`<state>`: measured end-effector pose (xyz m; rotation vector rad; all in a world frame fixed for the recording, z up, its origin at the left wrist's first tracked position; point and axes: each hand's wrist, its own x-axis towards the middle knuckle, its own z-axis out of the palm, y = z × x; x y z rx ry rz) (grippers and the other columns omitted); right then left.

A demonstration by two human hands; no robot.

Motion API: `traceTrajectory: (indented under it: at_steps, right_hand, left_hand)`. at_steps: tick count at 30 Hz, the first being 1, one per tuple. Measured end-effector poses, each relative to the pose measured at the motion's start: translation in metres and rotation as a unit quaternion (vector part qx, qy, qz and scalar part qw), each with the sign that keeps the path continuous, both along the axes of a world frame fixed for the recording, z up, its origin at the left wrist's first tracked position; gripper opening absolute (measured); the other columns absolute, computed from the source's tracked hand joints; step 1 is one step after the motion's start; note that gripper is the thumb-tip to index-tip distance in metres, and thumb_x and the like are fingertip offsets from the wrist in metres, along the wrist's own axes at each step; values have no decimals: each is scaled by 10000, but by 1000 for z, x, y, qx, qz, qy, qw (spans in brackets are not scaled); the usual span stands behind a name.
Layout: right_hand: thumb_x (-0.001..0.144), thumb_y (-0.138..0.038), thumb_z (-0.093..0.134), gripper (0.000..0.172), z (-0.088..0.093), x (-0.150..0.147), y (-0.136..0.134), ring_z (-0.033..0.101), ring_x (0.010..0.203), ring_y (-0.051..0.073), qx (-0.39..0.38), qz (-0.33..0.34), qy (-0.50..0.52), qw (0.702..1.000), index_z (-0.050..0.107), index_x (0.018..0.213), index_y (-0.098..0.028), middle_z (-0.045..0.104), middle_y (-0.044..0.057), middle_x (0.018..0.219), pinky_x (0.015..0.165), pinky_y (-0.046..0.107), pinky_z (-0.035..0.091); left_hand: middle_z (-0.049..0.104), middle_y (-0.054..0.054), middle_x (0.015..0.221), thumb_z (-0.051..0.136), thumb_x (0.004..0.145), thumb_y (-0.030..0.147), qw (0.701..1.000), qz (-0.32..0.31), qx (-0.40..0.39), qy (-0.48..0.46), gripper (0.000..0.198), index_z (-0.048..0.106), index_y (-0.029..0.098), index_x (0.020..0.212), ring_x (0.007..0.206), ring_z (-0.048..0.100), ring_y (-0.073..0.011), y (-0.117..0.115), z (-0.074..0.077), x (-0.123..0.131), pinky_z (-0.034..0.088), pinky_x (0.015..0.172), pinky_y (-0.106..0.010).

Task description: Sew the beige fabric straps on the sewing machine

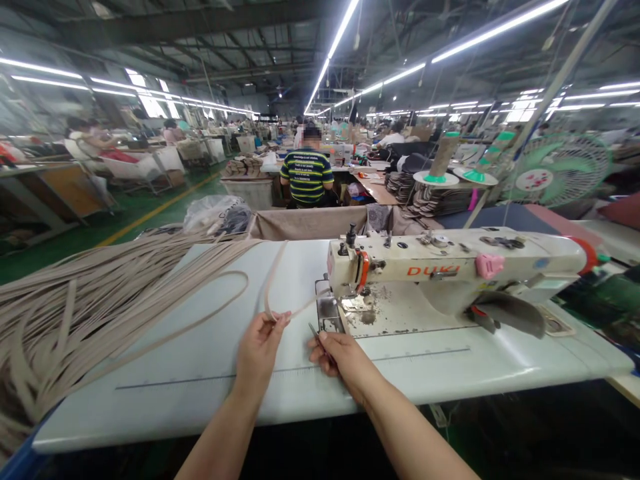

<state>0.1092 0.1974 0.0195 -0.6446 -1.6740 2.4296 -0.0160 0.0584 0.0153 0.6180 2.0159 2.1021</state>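
My left hand (260, 343) pinches a thin beige strap (273, 283) that loops up over the white table (200, 373) and runs toward the needle area (327, 313) of a white sewing machine (450, 273). My right hand (340, 353) rests on the table just in front of the needle plate, fingers closed around a small metal tool (315, 331), possibly snips. A large heap of the same beige straps (75, 313) lies on the table's left side.
Thread cones (443, 160) and a green fan (555, 170) stand behind the machine at right. A person in a striped shirt (307, 175) sits ahead with their back turned. More workers and tables fill the hall; a green aisle (145, 213) runs left.
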Motion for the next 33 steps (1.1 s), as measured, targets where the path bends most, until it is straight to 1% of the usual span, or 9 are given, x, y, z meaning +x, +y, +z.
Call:
traceTrajectory:
  at_steps: [8,16,24,26,27,29,30,32,33]
  right_hand:
    - [688,-717,776,639,3,-24,-7,346,477,54,-33,38,-3,999,710,873,-109,584,0,650,453,210,140]
    - [674,-726,771,627,7,-26,-15,222,452,40,-35,64,22,997,683,815,-122,454,-62,579,451,227,85]
    - [770,-692,701,552,7,-15,-10,246,473,64,6,53,34,998,652,838,-146,421,-69,571,465,241,126]
    - [827,-673,640,500,10,-12,-6,276,483,77,45,61,41,996,618,852,-174,423,-69,591,473,237,174]
    - [847,-642,627,452,11,-9,-5,307,497,87,92,61,43,993,584,830,-192,418,-70,600,485,237,212]
    - [878,-535,633,364,14,1,-1,388,552,113,250,37,37,967,501,756,-218,416,-63,621,535,248,299]
    - [893,-463,639,329,15,7,1,439,603,131,353,11,26,935,484,735,-220,441,-49,649,580,260,345]
    - [897,-298,651,152,16,21,5,544,780,186,556,-46,-19,829,571,803,-210,557,11,805,706,297,420]
    - [885,-227,654,46,15,28,7,573,880,220,636,-64,-53,767,638,925,-212,601,47,920,761,317,440]
  left_hand:
    - [761,-100,1107,702,891,466,999,13,-14,29,282,622,214,989,1103,714,-250,-34,-3,20,568,1021,-410]
    - [758,-105,1119,697,904,439,999,11,-18,35,263,641,200,999,1098,716,-244,-50,-8,28,563,1021,-382]
    - [755,-115,1143,696,912,438,999,-24,-26,2,281,643,180,1008,1096,713,-238,-53,-7,34,559,1008,-370]
    - [756,-106,1139,692,913,443,999,-30,-26,1,278,640,186,1006,1112,704,-237,-56,-6,35,559,999,-362]
    - [756,-101,1133,688,915,448,999,-33,-34,-2,279,639,189,1005,1110,703,-236,-58,-6,35,559,993,-359]
    - [760,-86,1087,678,916,469,997,-44,-67,-5,288,638,193,987,1052,713,-228,-63,-5,34,566,961,-352]
    - [758,-77,1055,672,916,483,995,-49,-87,-4,297,638,194,975,1016,715,-224,-66,-4,32,569,940,-346]
    - [746,-62,989,667,909,516,991,-58,-124,1,324,641,196,952,965,705,-222,-73,-3,30,568,893,-329]
    - [739,-58,967,666,903,532,989,-63,-135,2,339,643,196,939,958,697,-223,-76,-2,29,564,875,-322]
